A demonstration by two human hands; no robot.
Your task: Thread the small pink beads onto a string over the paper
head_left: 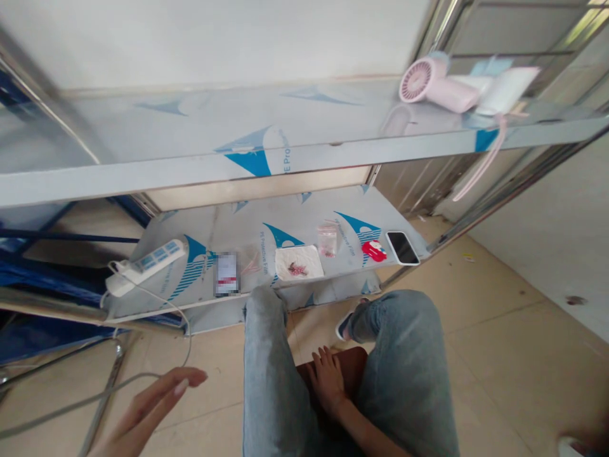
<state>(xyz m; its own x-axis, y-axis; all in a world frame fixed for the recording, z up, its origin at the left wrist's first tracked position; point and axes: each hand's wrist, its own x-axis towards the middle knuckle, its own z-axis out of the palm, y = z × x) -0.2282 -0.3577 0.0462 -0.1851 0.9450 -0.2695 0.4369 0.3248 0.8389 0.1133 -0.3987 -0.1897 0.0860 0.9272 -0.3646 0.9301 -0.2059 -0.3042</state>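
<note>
My left hand (155,403) is in the air at the lower left, fingers stretched out and holding nothing, near a grey cable (85,405). Between my knees, my right hand (328,379) lies flat on a brown seat (354,365), its fingers spread. Ahead, on the lower shelf, a white square sheet (310,259) bears a small heap of red bits (297,269). Behind it to the right sits a clear zip bag (327,238) with a little red in it. Farther right are a red and white item (374,251) and a white-edged phone (402,247). Neither hand touches these.
A white power strip (145,265) and a blurred-out flat object (227,274) lie on the shelf's left part, beside a clear plastic bag (250,259). On the upper shelf (190,136) rests a pink handheld fan (435,86), its strap (483,168) hanging over the edge.
</note>
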